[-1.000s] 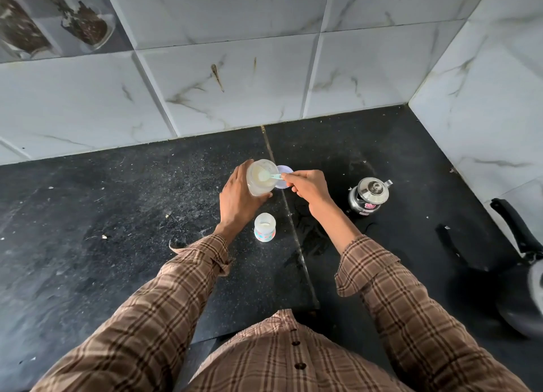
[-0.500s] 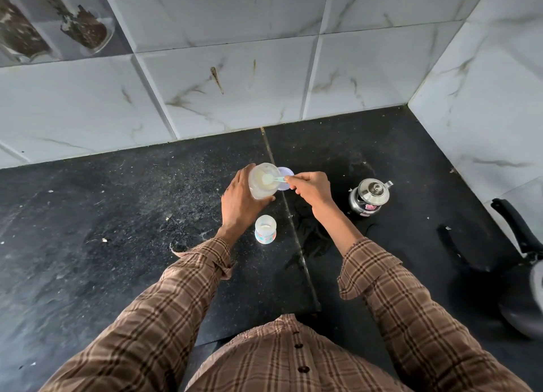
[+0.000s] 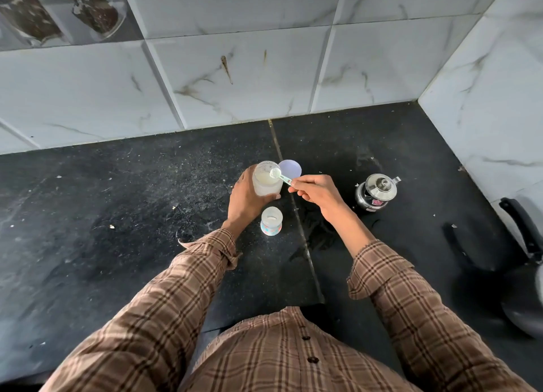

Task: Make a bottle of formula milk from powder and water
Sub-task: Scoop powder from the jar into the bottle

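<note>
My left hand (image 3: 245, 200) grips a translucent white powder jar (image 3: 266, 183) from its left side and holds it slightly tilted above the black counter. Pinched in my right hand (image 3: 318, 192) is a small green-handled scoop (image 3: 280, 176), whose white bowl sits over the jar's open mouth with powder in it. The open baby bottle (image 3: 271, 220), with a pink and blue printed base, stands upright just in front of the jar. A pale round lid (image 3: 291, 168) lies behind the jar.
A small steel kettle (image 3: 376, 192) with a lid and spout stands to the right of my right hand. A dark pan with a black handle (image 3: 520, 230) sits at the right edge. Marble tile walls close off the back and right. A wet patch lies near the counter seam (image 3: 305, 244).
The scoop's bowl has lifted from inside the jar to its mouth. Both hands shifted slightly nearer to me in the view.
</note>
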